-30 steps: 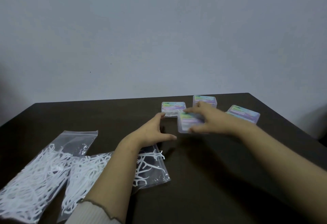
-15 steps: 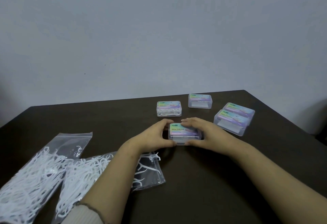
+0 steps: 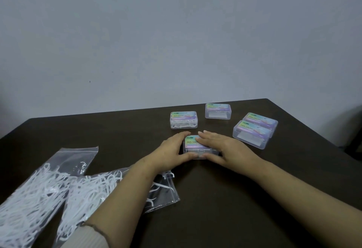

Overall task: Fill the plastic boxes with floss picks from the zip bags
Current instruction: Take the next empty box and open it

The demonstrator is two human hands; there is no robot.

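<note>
Head view: both hands, left [image 3: 172,149] and right [image 3: 225,146], grasp a clear lidded plastic box [image 3: 195,146] with an iridescent label, resting on the dark surface [image 3: 225,198].

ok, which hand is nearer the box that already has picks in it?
Left. The left hand sits just in front of the filled box; the right hand is further to its right. Both grip the near box.

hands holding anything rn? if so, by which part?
Yes: both the left hand and right hand grip one small clear plastic box with an iridescent label, at its left and right ends, thumbs on the near edge.
</note>
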